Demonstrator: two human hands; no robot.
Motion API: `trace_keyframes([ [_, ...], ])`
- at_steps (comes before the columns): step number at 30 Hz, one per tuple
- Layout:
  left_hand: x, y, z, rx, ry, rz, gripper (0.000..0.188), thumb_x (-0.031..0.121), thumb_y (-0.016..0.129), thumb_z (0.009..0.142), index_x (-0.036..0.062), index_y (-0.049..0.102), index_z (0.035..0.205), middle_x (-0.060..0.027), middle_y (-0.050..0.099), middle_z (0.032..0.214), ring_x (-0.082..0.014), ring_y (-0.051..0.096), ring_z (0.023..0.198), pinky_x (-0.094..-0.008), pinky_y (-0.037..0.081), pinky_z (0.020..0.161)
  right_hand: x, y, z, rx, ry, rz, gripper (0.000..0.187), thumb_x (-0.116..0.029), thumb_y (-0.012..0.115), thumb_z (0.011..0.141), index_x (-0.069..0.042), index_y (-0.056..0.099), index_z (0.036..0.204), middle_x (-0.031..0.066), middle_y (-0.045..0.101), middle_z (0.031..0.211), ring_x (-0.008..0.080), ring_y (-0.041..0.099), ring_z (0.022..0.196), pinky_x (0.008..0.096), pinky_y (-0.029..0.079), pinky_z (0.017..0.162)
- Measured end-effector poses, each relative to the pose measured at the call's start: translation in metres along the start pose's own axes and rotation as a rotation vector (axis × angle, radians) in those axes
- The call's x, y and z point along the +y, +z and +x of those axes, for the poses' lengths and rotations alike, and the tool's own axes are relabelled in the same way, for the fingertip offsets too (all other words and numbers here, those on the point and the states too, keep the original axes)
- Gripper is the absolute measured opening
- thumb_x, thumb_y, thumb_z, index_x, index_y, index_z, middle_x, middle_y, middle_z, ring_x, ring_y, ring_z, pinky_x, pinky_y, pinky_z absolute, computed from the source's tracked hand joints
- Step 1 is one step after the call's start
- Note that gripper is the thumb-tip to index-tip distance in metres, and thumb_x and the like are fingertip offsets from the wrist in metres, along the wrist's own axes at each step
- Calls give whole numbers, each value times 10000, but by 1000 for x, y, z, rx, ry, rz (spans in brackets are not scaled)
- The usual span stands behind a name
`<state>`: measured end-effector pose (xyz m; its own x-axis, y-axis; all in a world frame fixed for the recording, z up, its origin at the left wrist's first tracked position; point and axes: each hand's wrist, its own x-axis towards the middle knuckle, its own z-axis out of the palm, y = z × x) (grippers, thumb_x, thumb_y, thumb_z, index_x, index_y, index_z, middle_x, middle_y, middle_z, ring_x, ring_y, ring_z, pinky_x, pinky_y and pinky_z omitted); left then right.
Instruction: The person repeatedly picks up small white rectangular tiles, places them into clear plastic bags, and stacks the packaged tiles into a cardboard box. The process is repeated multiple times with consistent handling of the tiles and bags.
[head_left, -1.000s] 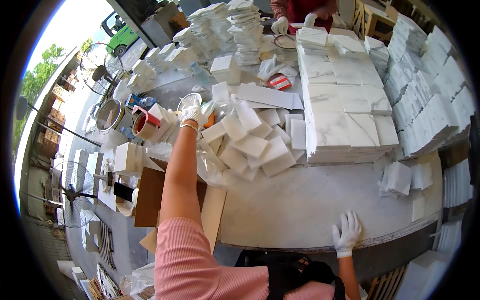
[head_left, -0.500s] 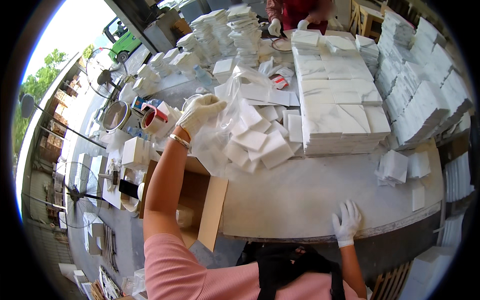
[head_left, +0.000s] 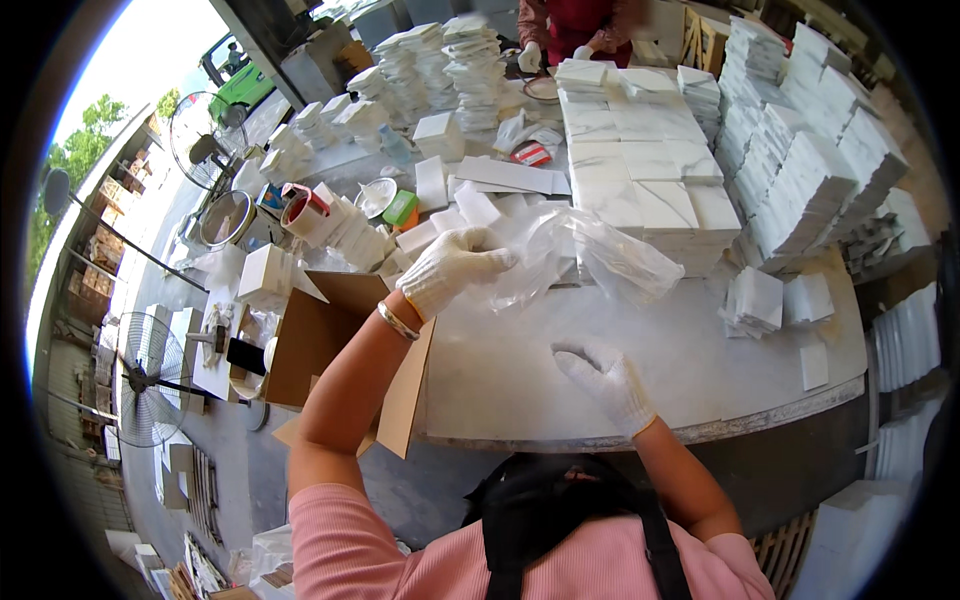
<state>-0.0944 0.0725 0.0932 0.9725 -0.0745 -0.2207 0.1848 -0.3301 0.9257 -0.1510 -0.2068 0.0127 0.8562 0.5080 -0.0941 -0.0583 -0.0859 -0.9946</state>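
Note:
My left hand [head_left: 455,268], in a white knit glove, pinches a clear plastic bag [head_left: 590,255] by one end. The bag trails off to the right above the table and looks limp. It partly covers the loose white tiles [head_left: 480,205] behind it. My right hand [head_left: 605,382], gloved too, hovers over the bare table top [head_left: 500,370] below the bag, touching nothing I can see. Its fingers are stretched out toward the left. Under my left forearm stands an open cardboard box [head_left: 320,335] with its flaps spread.
Marble-look tiles [head_left: 650,180] are stacked in a block beyond the bag, with tall tile stacks [head_left: 800,170] at the right. A small tile pile [head_left: 755,300] sits near the right edge. Across the table, a co-worker [head_left: 575,35] in white gloves stands. Fans [head_left: 150,380] are at the left.
My left hand has drawn the plastic bag toward me and rightward, off the loose tiles. My right hand has come left and farther in from the table's front edge.

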Motion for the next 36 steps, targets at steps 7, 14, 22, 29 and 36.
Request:
trace_keyframes([
  [7, -5, 42, 2, -170, -89, -254, 342, 335, 722, 932, 30, 688, 1083, 5, 667, 919, -80, 618, 796, -247, 497, 725, -12, -1, 39, 185, -60, -44, 527, -465, 737, 896, -11, 642, 1148, 90, 699, 996, 154, 638, 933, 302, 510, 839],
  [14, -13, 63, 13, -327, -215, -527, 297, 247, 682, 965, 23, 655, 1158, -37, 690, 1009, -115, 664, 874, -266, 533, 794, -16, -9, 52, 159, -7, 99, 245, -251, 716, 948, -17, 676, 1010, 25, 674, 894, 94, 590, 806, 272, 501, 752],
  [22, -19, 57, 35, -330, -223, -488, 247, 262, 649, 991, 48, 669, 1113, -24, 682, 970, -126, 657, 848, -284, 534, 810, -12, -23, 47, 307, 51, 200, 160, -173, 652, 971, -19, 678, 1007, 49, 706, 905, 133, 675, 818, 296, 532, 757],
  [29, -30, 15, 55, -170, -93, -567, 191, 262, 630, 999, 74, 647, 969, -21, 640, 874, -161, 647, 827, -330, 523, 751, 15, -44, 38, 391, 82, 304, 169, -242, 632, 975, -76, 659, 975, 46, 712, 895, 158, 690, 795, 297, 505, 722],
  [36, -102, -217, 107, 635, 298, -842, 153, 223, 634, 998, 72, 641, 973, -28, 663, 904, -194, 643, 835, -335, 541, 769, 112, -118, -28, 797, 235, 681, 154, -212, 659, 949, -101, 595, 1035, 60, 690, 882, 189, 686, 784, 286, 489, 632],
])
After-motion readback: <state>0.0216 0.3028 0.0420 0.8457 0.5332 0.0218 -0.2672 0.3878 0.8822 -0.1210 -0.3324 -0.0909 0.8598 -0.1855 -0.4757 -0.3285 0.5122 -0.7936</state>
